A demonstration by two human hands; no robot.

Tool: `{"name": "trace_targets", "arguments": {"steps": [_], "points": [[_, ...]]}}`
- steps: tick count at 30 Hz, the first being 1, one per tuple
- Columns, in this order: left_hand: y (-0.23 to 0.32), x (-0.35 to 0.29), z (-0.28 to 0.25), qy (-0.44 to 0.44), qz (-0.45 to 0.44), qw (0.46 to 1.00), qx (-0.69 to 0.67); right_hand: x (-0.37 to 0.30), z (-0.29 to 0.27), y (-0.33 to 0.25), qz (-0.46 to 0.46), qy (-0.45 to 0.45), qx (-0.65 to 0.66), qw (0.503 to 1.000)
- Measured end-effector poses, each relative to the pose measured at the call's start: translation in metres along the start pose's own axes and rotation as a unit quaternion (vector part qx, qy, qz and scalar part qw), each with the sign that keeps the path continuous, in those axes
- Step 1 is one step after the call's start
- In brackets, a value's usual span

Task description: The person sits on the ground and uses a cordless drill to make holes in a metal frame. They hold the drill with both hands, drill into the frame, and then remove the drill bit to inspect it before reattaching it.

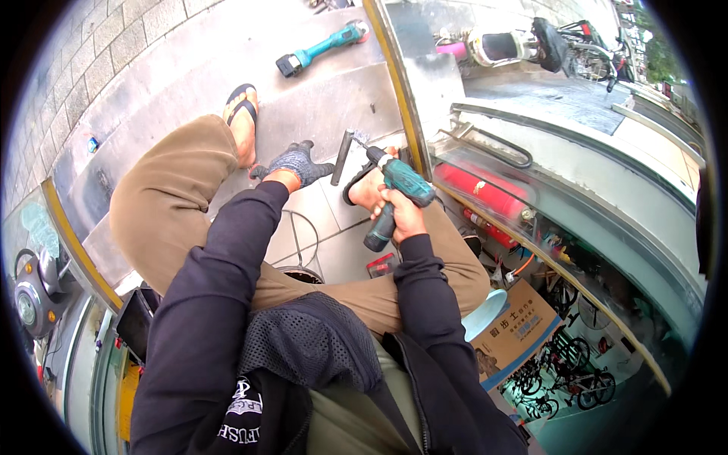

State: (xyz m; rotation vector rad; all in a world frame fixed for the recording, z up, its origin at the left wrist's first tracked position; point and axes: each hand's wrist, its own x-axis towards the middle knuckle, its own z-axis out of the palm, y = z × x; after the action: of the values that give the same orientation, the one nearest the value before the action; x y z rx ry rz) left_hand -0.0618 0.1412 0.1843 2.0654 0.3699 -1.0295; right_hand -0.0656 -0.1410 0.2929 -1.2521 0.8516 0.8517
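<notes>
My right hand, bare, is wrapped round the handle of a teal and black cordless drill. The drill's chuck points up and to the left, its tip close to the top of a dark metal tube. My left hand wears a grey knitted glove. Its fingers are spread, with one reaching to the tube's side; whether they touch I cannot tell. Nothing shows in that palm. Below the hands, a small red and dark item lies on the tiles, and a thin cable curves between my legs.
A teal cordless angle grinder lies on the grey steps ahead. Yellow-edged glass door frames stand on both sides. On the right are a red fire extinguisher and a cardboard box; a scooter is parked beyond.
</notes>
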Motion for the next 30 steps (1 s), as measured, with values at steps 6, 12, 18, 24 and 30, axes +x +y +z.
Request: {"name": "trace_targets", "arguments": {"steps": [6, 12, 18, 24, 30], "points": [[0.074, -0.079, -0.093, -0.132, 0.135, 0.973, -0.134, -0.086, -0.013, -0.051, -0.025, -0.206, 0.131, 0.969], [0.122, -0.186, -0.106, 0.079, 0.345, 0.935, -0.017, -0.1, -0.054, -0.046, -0.086, -0.292, 0.164, 0.938], [0.129, -0.282, -0.102, 0.091, 0.313, 0.945, 0.016, -0.082, -0.035, -0.024, -0.135, -0.308, 0.098, 0.937], [0.123, -0.308, -0.081, 0.117, 0.286, 0.948, 0.071, -0.095, -0.027, -0.015, -0.156, -0.317, 0.059, 0.934], [0.112, -0.311, -0.057, 0.179, 0.376, 0.908, 0.042, -0.114, -0.014, -0.015, -0.168, -0.332, 0.042, 0.927]]}}
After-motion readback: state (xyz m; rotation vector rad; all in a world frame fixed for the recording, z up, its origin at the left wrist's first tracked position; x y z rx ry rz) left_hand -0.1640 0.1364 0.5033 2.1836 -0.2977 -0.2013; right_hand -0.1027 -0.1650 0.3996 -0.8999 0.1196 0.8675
